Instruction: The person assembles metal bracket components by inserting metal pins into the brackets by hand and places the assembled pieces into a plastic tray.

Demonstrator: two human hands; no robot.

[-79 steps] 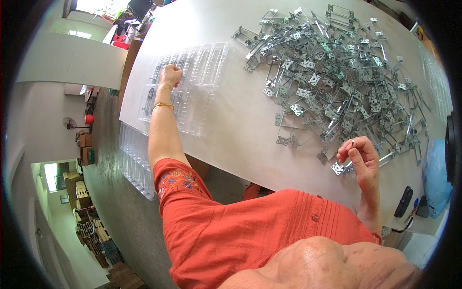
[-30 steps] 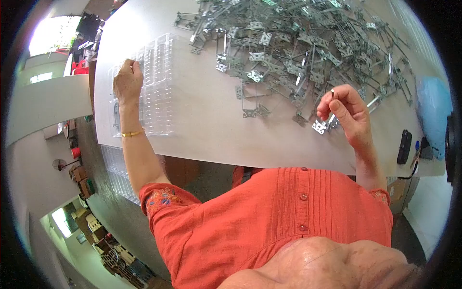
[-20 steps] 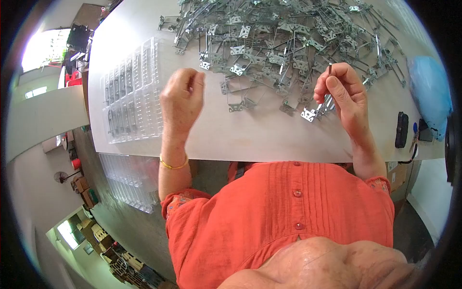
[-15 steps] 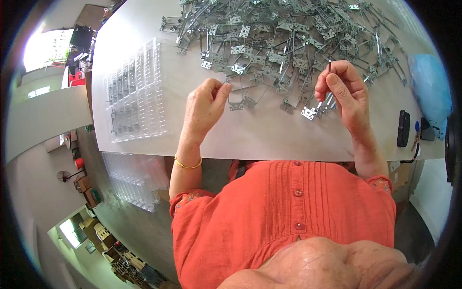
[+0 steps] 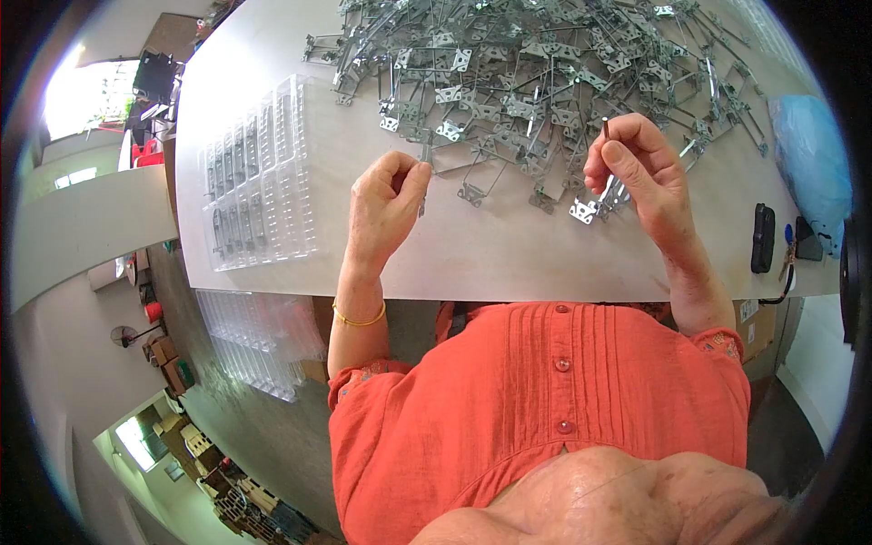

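1. Jutting from the pinched left hand, a metal bracket: probably light, stiff, smooth; best gripped mid-length.
2. Right hand: fingers narrowed round a slim stick.
3. Bracket pile: just beyond, on the desk.

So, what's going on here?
Someone is working at a table. The left hand appears to pinch a metal part at the edge of a big pile; the right hand grips a thin rod. Off to the left lie clear trays, with parts in some slots.
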